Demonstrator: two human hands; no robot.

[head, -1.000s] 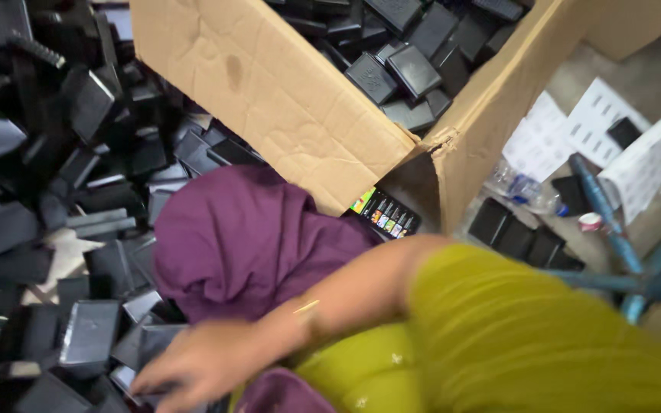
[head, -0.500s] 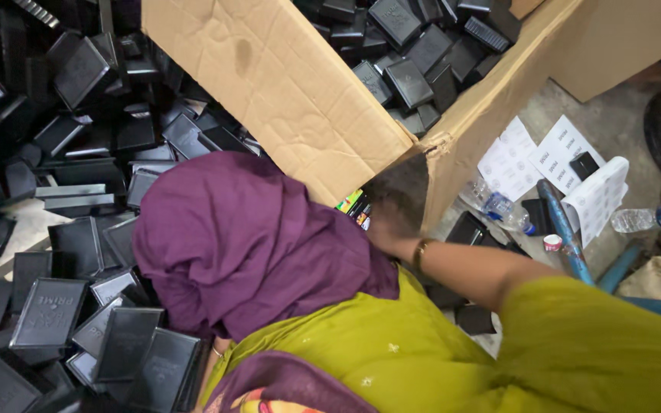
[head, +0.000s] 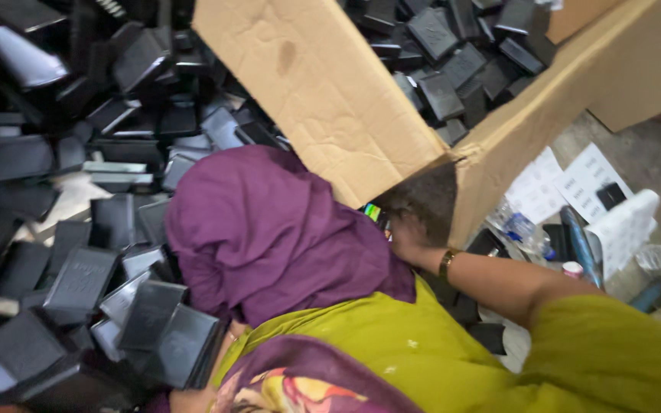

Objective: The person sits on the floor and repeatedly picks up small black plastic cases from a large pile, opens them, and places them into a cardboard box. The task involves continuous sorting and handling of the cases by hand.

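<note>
Grip: right hand (head: 405,239) at the cardboard box (head: 323,92) lower corner, fingers lost in shadow, hold unreadable; left hand unseen | Thing: small dark gadget (head: 373,211) with coloured keys, perhaps a calculator, just beside that hand | Handling: light, rigid, slick; pinch its long edges | Around: black cases (head: 78,279) heaped left of the box

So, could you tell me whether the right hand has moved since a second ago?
Yes. The right hand has moved from the black cases at lower left up and right to the cardboard box corner.
</note>
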